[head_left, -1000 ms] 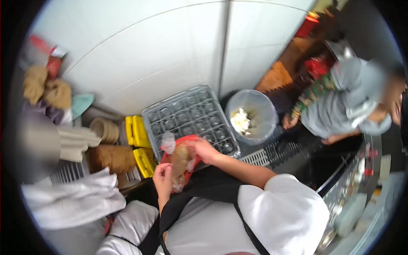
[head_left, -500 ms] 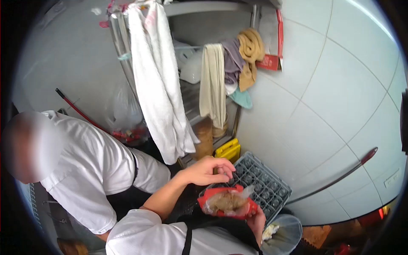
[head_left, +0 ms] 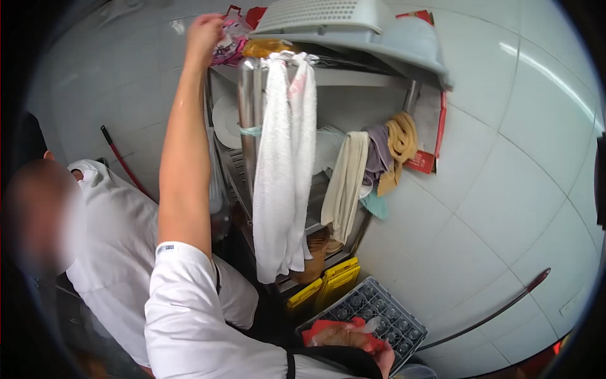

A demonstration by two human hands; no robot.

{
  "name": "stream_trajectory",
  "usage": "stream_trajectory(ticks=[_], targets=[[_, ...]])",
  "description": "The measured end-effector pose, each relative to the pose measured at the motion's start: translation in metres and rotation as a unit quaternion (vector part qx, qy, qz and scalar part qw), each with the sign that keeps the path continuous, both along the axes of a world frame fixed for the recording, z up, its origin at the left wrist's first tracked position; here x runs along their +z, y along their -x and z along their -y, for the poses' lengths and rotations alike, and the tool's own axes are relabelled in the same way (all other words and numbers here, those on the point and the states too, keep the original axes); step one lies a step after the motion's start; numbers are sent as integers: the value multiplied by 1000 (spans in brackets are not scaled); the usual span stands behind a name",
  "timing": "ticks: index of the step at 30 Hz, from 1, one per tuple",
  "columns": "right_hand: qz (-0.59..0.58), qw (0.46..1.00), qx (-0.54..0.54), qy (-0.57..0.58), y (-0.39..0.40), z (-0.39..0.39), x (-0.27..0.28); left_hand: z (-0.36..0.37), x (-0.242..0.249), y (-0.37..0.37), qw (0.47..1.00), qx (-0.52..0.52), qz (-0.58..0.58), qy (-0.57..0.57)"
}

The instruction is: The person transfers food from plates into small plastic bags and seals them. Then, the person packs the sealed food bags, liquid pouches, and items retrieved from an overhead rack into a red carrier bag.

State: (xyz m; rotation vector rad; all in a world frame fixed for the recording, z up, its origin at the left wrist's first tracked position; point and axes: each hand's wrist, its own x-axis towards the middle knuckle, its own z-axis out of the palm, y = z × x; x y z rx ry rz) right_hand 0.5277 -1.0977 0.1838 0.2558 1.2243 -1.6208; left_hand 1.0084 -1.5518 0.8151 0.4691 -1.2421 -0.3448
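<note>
My left hand (head_left: 205, 39) is raised to the top of the metal rack, its fingers curled on the edge of a pink patterned bag (head_left: 231, 45). Low in the view, my right hand (head_left: 384, 360) holds a red package (head_left: 363, 325) with a clear plastic bag of something brown (head_left: 338, 335) on it. The package is over a grey crate (head_left: 413, 331) of glasses, and my sleeve and apron partly hide it.
White towels (head_left: 284, 164) and other cloths (head_left: 346, 180) hang from the rack. A grey basket (head_left: 322, 18) sits on top. Yellow containers (head_left: 338, 284) stand below. A person in white (head_left: 120, 234) is close at the left. A dark hose (head_left: 486, 322) runs along the wall.
My left hand has moved from above the red package up to the pink bag. My right hand still holds the package, now lower in view. The view has shifted upward.
</note>
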Motion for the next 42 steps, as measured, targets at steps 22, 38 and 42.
stream_trajectory(ticks=[22,38,42], targets=[[-259,955,-69,-129,-6,57,7,233,-1,-41,869,21,443,-219],[-245,963,-95,-58,-1,36,0,265,1,-67,822,288,489,-47],[-260,954,-23,-149,-24,33,66,288,-1,-72,836,298,461,9]])
